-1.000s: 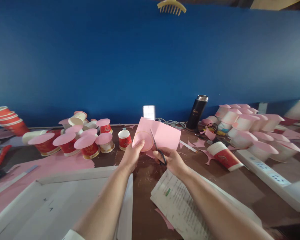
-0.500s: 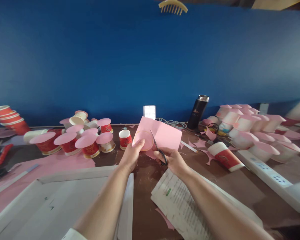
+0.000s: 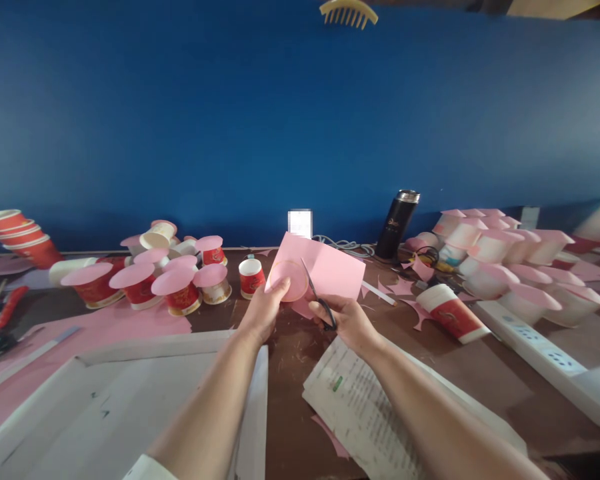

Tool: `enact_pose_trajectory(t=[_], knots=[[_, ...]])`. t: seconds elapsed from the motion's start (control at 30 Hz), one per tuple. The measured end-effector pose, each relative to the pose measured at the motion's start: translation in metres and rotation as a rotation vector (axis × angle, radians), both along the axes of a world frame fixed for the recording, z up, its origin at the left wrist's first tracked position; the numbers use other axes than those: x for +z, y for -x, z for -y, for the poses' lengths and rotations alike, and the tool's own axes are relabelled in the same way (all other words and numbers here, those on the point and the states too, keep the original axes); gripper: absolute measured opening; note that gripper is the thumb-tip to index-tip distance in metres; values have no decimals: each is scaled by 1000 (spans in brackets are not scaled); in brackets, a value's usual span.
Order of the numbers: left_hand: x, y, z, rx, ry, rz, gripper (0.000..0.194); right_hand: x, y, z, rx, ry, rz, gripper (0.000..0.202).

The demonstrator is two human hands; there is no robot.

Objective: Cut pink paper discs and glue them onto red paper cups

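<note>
A sheet of pink paper (image 3: pixel 337 267) with a circle outlined on it is held up above the brown table. My left hand (image 3: pixel 266 310) pinches its lower left part, thumb over the circle. Dark-handled scissors (image 3: pixel 325 310) are in my right hand (image 3: pixel 345 320), their blade lying across the sheet just right of the circle. A red and white paper cup (image 3: pixel 251 279) stands left of the sheet. Pink paper scraps (image 3: pixel 401 287) lie to its right.
Cups with pink discs (image 3: pixel 175 283) stand at the left, beside a white tray (image 3: pixel 170 340). At the right are a black flask (image 3: pixel 397 225), a tipped cup (image 3: pixel 453 312), a power strip (image 3: pixel 535 347) and more pink-topped cups (image 3: pixel 495 247). A printed booklet (image 3: pixel 360 407) lies in front.
The view has shifted very slightly. Both hands, the pink sheet and the scissors otherwise keep nearly the same positions.
</note>
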State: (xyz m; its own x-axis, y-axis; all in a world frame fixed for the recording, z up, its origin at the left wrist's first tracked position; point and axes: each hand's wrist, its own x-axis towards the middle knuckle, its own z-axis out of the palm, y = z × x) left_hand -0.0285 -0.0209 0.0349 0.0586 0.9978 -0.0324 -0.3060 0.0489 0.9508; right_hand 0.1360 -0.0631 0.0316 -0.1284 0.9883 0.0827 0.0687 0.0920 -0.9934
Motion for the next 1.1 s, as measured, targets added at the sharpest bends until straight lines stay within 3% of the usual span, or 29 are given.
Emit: enact_pose_trajectory(t=[0.67, 1.1], knots=[[11, -3, 6, 17, 82, 88, 33, -1, 0, 0, -15, 21, -3, 47], [7, 0, 1, 56, 121, 76, 35, 9, 5, 4, -56, 110, -75, 57]])
